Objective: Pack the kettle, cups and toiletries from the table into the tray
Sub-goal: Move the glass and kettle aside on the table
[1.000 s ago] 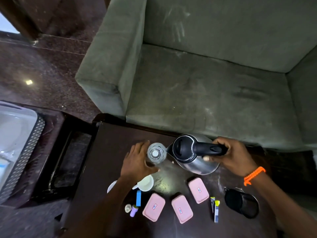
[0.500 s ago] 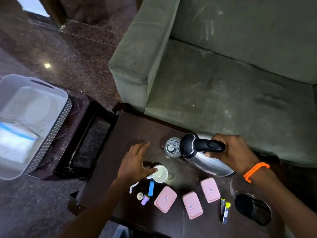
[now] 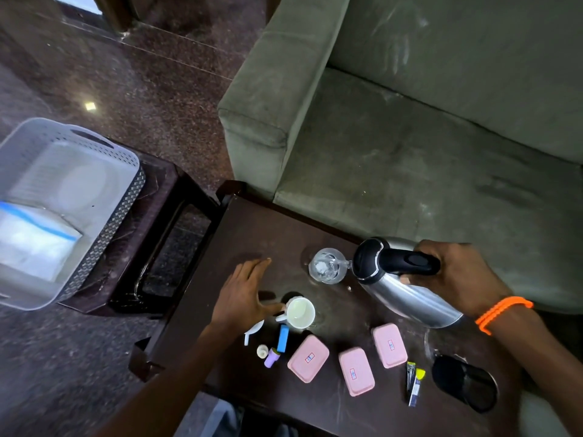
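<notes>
The right hand (image 3: 454,275) is closed around the black handle of the steel kettle (image 3: 407,294), which is tipped with its spout toward the clear glass (image 3: 326,267) — a thin stream of water runs from spout to glass. An orange band (image 3: 501,312) sits on that wrist. Left of the kettle, the left hand (image 3: 244,298) lies flat and open on the dark table (image 3: 252,234), fingers spread, its thumb touching the white cup (image 3: 299,312). Part of a white saucer (image 3: 252,331) shows under that wrist; the rest is hidden. Nearer the camera than the kettle lie three pink boxes (image 3: 356,372), small tubes (image 3: 282,338) and sachets (image 3: 415,384) whose labels are too small to read. The black mesh holder (image 3: 463,384) lies on its side. Far left of the kettle stands the grey tray (image 3: 104,216) — cut off by the frame edge.
</notes>
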A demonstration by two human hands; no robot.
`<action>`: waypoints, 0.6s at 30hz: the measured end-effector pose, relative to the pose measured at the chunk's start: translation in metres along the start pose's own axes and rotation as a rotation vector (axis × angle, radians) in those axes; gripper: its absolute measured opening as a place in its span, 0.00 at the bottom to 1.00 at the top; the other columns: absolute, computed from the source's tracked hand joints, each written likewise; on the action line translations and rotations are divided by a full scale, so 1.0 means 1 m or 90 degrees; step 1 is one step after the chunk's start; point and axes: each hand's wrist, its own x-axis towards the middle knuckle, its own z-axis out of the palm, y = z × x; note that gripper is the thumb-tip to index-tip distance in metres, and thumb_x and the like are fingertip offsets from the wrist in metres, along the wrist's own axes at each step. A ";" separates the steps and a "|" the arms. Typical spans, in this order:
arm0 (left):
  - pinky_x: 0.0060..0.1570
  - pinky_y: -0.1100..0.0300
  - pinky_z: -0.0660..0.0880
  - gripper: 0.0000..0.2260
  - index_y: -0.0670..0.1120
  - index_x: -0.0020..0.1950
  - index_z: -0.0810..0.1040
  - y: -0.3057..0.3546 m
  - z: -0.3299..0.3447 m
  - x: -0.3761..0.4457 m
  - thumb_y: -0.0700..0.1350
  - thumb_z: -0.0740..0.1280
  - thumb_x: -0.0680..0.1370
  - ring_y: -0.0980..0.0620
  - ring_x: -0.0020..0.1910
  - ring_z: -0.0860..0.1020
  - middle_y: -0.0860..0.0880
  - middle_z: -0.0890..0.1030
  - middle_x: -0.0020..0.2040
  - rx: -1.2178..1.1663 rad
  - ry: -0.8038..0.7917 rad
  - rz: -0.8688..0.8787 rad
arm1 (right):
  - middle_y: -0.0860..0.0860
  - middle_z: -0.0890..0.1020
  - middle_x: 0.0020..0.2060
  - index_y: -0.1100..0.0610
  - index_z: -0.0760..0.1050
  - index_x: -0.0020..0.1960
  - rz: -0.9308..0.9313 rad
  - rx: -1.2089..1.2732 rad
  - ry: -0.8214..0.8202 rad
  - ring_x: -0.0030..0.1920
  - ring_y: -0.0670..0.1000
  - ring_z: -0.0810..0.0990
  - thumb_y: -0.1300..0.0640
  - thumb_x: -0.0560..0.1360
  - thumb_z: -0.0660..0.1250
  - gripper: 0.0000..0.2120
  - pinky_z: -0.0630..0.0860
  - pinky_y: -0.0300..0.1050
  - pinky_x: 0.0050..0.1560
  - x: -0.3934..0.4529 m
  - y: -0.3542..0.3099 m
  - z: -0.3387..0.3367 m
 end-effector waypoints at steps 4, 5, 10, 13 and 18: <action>0.61 0.50 0.77 0.46 0.51 0.77 0.67 -0.003 0.001 -0.001 0.68 0.75 0.63 0.52 0.67 0.71 0.53 0.73 0.69 0.008 -0.004 -0.003 | 0.45 0.75 0.24 0.50 0.74 0.34 -0.005 -0.017 -0.006 0.28 0.43 0.75 0.53 0.64 0.83 0.16 0.67 0.42 0.29 -0.005 -0.001 -0.009; 0.61 0.50 0.77 0.46 0.51 0.77 0.67 -0.003 0.001 -0.001 0.68 0.75 0.63 0.52 0.67 0.71 0.53 0.72 0.69 0.009 -0.006 -0.002 | 0.45 0.75 0.24 0.51 0.74 0.34 -0.008 -0.019 -0.006 0.28 0.43 0.75 0.53 0.63 0.83 0.16 0.67 0.42 0.29 -0.006 -0.001 -0.011; 0.62 0.50 0.77 0.46 0.50 0.77 0.67 -0.003 0.000 -0.001 0.67 0.76 0.64 0.51 0.67 0.72 0.52 0.73 0.69 0.011 -0.014 0.000 | 0.47 0.76 0.24 0.52 0.76 0.35 -0.003 -0.027 -0.008 0.29 0.49 0.77 0.53 0.64 0.83 0.15 0.74 0.49 0.32 -0.011 -0.001 -0.014; 0.62 0.51 0.76 0.46 0.50 0.77 0.67 -0.004 -0.001 -0.001 0.66 0.76 0.64 0.51 0.67 0.71 0.52 0.73 0.70 0.012 -0.013 0.000 | 0.48 0.78 0.25 0.52 0.76 0.35 0.001 -0.017 -0.008 0.29 0.50 0.78 0.53 0.64 0.83 0.15 0.74 0.48 0.33 -0.012 0.001 -0.011; 0.62 0.51 0.76 0.46 0.49 0.78 0.67 -0.003 0.000 -0.001 0.66 0.77 0.65 0.50 0.67 0.71 0.51 0.73 0.70 0.015 -0.015 0.004 | 0.48 0.76 0.25 0.52 0.75 0.35 0.003 -0.011 -0.018 0.29 0.48 0.76 0.53 0.64 0.83 0.16 0.71 0.47 0.31 -0.014 0.001 -0.003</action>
